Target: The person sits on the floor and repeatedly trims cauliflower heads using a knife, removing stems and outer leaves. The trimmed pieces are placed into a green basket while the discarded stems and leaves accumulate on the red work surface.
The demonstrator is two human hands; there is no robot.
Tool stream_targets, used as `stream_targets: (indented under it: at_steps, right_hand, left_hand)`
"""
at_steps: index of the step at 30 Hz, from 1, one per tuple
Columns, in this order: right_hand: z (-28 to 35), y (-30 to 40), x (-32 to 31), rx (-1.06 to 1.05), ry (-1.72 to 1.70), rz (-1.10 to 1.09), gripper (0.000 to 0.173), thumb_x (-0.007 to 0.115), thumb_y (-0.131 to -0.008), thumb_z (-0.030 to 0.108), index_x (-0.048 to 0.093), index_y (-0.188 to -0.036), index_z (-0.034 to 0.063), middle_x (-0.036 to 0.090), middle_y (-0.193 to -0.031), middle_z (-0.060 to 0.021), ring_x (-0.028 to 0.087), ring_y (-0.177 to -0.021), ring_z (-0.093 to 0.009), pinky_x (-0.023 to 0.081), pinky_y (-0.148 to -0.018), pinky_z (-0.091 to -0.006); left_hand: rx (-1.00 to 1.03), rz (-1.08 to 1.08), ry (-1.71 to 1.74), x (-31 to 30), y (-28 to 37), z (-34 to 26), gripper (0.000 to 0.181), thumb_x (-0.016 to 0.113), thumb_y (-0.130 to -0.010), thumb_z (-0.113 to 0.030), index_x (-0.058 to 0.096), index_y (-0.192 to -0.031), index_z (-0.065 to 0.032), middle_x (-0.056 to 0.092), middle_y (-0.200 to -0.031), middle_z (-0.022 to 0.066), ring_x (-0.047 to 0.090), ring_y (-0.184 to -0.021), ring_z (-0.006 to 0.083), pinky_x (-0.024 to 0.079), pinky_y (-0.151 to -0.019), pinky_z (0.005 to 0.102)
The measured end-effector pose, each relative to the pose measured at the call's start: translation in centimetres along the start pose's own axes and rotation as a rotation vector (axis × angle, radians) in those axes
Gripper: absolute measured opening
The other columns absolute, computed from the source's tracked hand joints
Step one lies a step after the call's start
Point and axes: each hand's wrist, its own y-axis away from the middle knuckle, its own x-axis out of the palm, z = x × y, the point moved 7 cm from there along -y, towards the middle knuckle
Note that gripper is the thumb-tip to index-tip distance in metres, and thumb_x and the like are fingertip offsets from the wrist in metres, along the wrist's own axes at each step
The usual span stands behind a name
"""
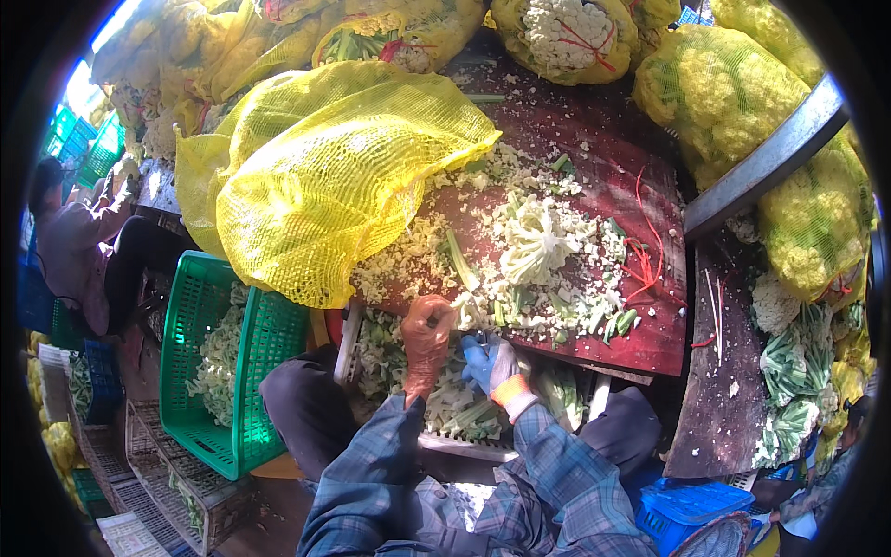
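Observation:
My left hand, bare, is curled at the near edge of a red board, its fingertips pinched at a small cauliflower floret. Close beside it is my right hand in a blue and grey glove with an orange cuff. Its fingers are bent, and whether they grip a tool is hidden. On the board lie a cut cauliflower piece, stem side up, a loose stalk and many crumbs. Below my hands, a crate between my knees holds trimmed florets and leaves.
A yellow mesh bag covers the board's left part. Red ties lie at its right. A green crate with florets stands left. Filled mesh sacks and a metal bar border the right. Another person sits far left.

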Motion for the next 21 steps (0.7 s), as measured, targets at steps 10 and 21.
stream_targets:
  at_steps: [10,21]
  right_hand:
    - [-4.5,-2.4,2.1,-0.026,0.004,-0.079,0.029,0.061,-0.086,0.028,0.061,-0.101,0.0031,0.063,-0.073,-0.0170,0.063,-0.063,-0.027,0.049,-0.057,-0.0405]
    - [-6.2,-3.3,4.5,-0.119,0.135,-0.119,0.030,0.058,-0.089,0.026,0.062,-0.106,0.0018,0.067,-0.087,-0.0154,0.065,-0.085,-0.025,0.049,-0.069,-0.0369]
  left_hand:
    - [0.005,-0.054,-0.029,0.2,0.5,0.1,0.012,0.068,-0.073,0.005,0.057,-0.075,-0.0004,0.060,-0.081,0.0056,0.054,-0.070,0.0144,0.044,-0.065,0.0255]
    - [-0.182,-0.007,0.025,0.4,1.2,0.4,0.020,0.065,-0.078,-0.005,0.059,-0.097,-0.0010,0.057,-0.101,0.0135,0.056,-0.092,0.0239,0.044,-0.083,0.0318]
